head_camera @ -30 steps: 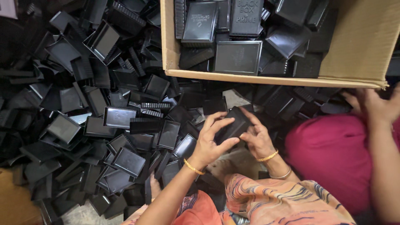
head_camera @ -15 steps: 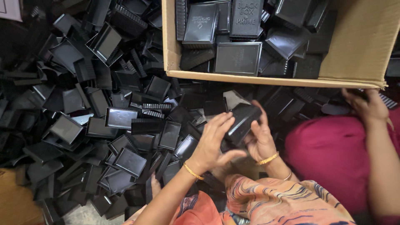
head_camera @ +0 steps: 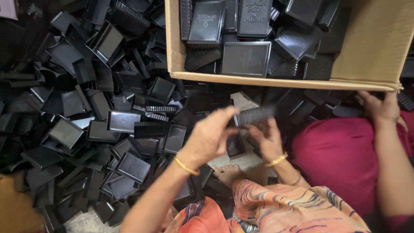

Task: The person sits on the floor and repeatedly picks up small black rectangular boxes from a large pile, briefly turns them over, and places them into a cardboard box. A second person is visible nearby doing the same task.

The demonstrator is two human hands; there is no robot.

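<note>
My left hand (head_camera: 210, 137) and my right hand (head_camera: 268, 138) are raised over the floor pile, both gripping a small black plastic box (head_camera: 255, 115) with ribbed sides. The box is blurred by motion and sits between my fingertips, just below the front wall of a cardboard carton (head_camera: 276, 80). The left fingers pinch its left end, and the right fingers hold it from beneath. Gold bangles ring both wrists.
A deep heap of black plastic box halves and lids (head_camera: 99, 116) covers the floor to the left. The carton holds several stacked black boxes (head_camera: 246, 58). Another person in a magenta garment (head_camera: 340, 159) sits at right, one hand (head_camera: 379, 105) by the carton's corner.
My hands have lifted the black box from low over the pile up toward the carton's edge. The left hand slid along to its left end. The other person's hand stayed near the carton.
</note>
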